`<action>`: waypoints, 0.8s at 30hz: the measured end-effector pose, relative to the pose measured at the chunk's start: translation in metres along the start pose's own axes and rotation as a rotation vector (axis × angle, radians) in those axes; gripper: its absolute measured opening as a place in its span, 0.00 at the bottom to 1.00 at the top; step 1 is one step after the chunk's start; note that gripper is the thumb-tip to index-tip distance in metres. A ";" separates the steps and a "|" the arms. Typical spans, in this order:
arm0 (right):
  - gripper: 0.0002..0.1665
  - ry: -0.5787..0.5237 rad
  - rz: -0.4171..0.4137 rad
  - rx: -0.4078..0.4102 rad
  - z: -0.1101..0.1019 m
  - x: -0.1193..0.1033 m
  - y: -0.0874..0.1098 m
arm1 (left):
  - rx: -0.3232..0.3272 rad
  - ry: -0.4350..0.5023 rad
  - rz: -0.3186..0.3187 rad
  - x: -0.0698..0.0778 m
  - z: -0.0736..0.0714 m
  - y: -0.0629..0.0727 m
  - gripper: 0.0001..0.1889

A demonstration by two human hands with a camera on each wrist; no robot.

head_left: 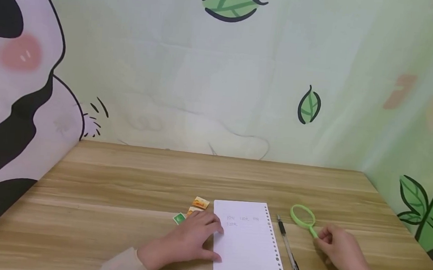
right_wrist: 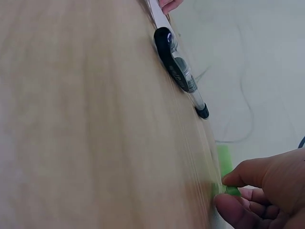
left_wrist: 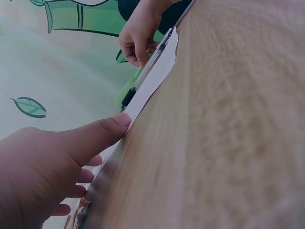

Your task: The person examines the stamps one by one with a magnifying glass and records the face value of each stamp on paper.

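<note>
A green-rimmed magnifying glass (head_left: 307, 225) lies on the table at the right; my right hand (head_left: 341, 248) pinches the end of its handle between thumb and fingers. In the right wrist view the green handle (right_wrist: 233, 191) shows at the fingertips. A lined sheet of paper (head_left: 247, 252), with a few handwritten marks near the top and punched holes along its right side, lies in the middle. My left hand (head_left: 191, 237) rests over the sheet's left edge, thumb and fingers spread. By its knuckles are small stamp-like pieces, an orange one (head_left: 200, 202), another orange one partly hidden, and a green one (head_left: 179, 218).
Between the paper and the magnifying glass lies a black-and-clear pen (head_left: 288, 248), tip pointing away. The wooden table (head_left: 121, 178) ends at a wall covering (head_left: 161, 63) printed with leaves and a panda, which also runs along the sides.
</note>
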State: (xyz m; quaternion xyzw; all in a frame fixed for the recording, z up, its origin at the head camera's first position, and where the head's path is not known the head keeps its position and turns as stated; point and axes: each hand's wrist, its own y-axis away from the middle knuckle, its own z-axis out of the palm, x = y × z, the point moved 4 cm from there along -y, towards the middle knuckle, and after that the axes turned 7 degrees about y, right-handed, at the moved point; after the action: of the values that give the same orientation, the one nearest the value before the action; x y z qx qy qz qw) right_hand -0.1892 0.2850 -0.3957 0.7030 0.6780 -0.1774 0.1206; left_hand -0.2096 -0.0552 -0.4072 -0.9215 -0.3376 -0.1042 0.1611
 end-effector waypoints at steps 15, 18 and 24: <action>0.10 0.096 0.005 -0.055 -0.001 0.000 -0.002 | -0.009 -0.008 -0.009 0.001 -0.003 0.000 0.27; 0.10 0.154 -0.018 -0.036 -0.006 -0.002 -0.004 | -0.011 -0.005 -0.013 0.001 -0.001 0.000 0.28; 0.07 0.136 -0.072 0.013 -0.014 -0.011 -0.009 | -0.006 -0.003 -0.015 -0.001 0.001 0.000 0.28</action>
State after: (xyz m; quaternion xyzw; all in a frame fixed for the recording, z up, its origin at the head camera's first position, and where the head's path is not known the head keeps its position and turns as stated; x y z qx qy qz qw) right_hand -0.1967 0.2815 -0.3782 0.6895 0.7082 -0.1380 0.0634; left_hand -0.2100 -0.0551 -0.4085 -0.9195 -0.3447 -0.1051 0.1568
